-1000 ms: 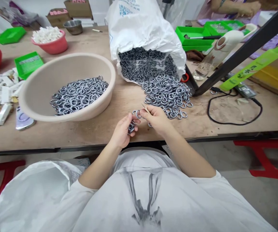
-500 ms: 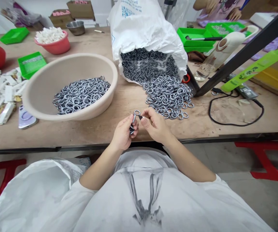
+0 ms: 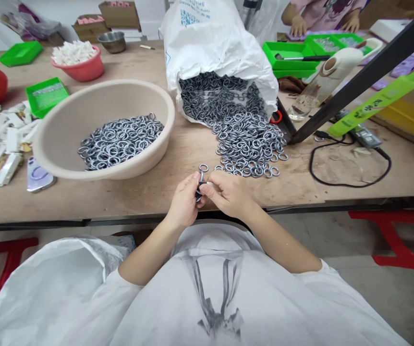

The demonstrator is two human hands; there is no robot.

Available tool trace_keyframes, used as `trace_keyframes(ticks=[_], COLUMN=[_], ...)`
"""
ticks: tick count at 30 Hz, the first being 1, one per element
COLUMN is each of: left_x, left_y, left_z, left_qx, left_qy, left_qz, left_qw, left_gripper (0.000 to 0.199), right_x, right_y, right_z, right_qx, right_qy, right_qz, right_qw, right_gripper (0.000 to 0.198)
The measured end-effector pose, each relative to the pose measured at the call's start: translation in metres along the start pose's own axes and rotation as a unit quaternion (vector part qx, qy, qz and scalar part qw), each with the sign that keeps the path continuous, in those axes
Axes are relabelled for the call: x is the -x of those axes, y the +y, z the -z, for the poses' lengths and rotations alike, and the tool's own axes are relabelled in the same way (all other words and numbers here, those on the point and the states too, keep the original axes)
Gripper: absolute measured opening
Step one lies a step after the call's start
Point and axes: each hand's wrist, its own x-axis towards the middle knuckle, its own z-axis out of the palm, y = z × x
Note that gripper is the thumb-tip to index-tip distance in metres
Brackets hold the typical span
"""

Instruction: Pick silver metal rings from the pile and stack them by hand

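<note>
Several grey metal rings (image 3: 198,194) are bunched in my left hand (image 3: 183,199), its fingers closed around them. One more ring (image 3: 203,167) shows just beyond the left fingertips; whether it is held or lies on the table I cannot tell. My right hand (image 3: 230,194) is closed and pinches a small dark pointed piece (image 3: 202,183), whose kind is unclear, against the left fingers. Past my hands, a heap of the same rings (image 3: 252,144) spills from a white sack (image 3: 221,43). A beige basin (image 3: 57,149) on the left holds many more rings.
A phone (image 3: 39,175) and white pieces (image 3: 8,139) lie left of the basin. A black post (image 3: 336,105), a lime-green strip (image 3: 372,105) and a looped black cable (image 3: 313,166) stand or lie to the right. Another person's hand (image 3: 298,25) is at the back right.
My right hand has moved slightly down and towards my left hand, bringing the dark piece from beside the upper ring to below it. Another person's hands have moved apart at the back.
</note>
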Motion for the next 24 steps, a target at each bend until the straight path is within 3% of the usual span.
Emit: trace_keyframes(ticks=[10, 16, 19, 24], left_x=[0.001, 0.007, 0.003, -0.007], left_y=[-0.005, -0.003, 0.005, 0.017], left_z=[0.002, 0.002, 0.007, 0.025], left_qx=[0.011, -0.014, 0.008, 0.015], left_qy=[0.007, -0.071, -0.031, 0.045], left_qz=[0.007, 0.001, -0.015, -0.046], left_qw=[1.0, 0.997, 0.999, 0.998], left_gripper=[0.042, 0.045, 0.043, 0.03], right_x=[-0.001, -0.012, -0.023, -0.048], right_y=[0.0, 0.024, 0.031, 0.028], right_z=[-0.003, 0.001, 0.0, -0.015], right_qx=[-0.015, -0.013, 0.018, 0.196], right_qy=[-0.023, 0.038, 0.028, -0.065], right_qz=[-0.003, -0.121, -0.138, -0.127], right_qw=[1.0, 0.992, 0.99, 0.97], right_gripper=[0.043, 0.05, 0.047, 0.036])
